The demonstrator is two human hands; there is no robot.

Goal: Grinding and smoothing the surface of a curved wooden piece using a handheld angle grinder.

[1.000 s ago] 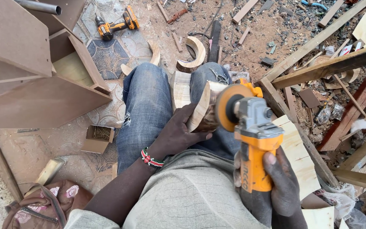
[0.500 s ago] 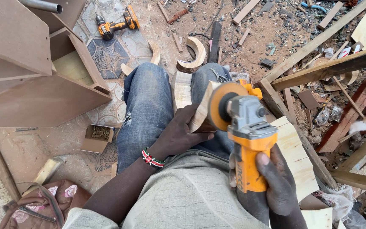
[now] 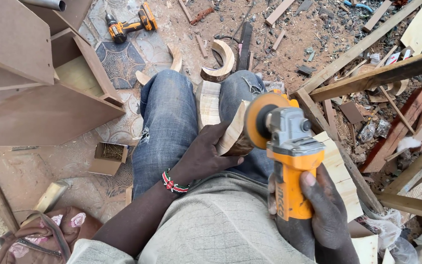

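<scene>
Brown board cabinet panels (image 3: 35, 93) lean together at the left, filling that side of the dusty floor (image 3: 289, 54), while long timber battens (image 3: 367, 44) lie crossed on the right, out of the way of the seated person's jeans-clad legs (image 3: 167, 132). The lap serves as the work support: a pale laminated wood block (image 3: 207, 102) rests between the knees, within easy reach.

The right hand (image 3: 326, 215) is wrapped firmly round the body of an orange angle grinder (image 3: 289, 166), held upright so its orange sanding disc (image 3: 260, 120) faces left toward the work. The left hand (image 3: 206, 156), a beaded bracelet (image 3: 173, 183) at its wrist, grips a curved wooden piece (image 3: 235, 134) from below with fingers closed under it, tilting its pale face up against the disc's edge. That grip seems to keep the fingers behind the wood, away from the abrasive.

Further off lie a curved wooden offcut (image 3: 221, 61) beyond the knees, a cordless drill (image 3: 128, 24) on the patterned tiles, and a small cardboard box of nails (image 3: 107, 157) beside the left leg.
</scene>
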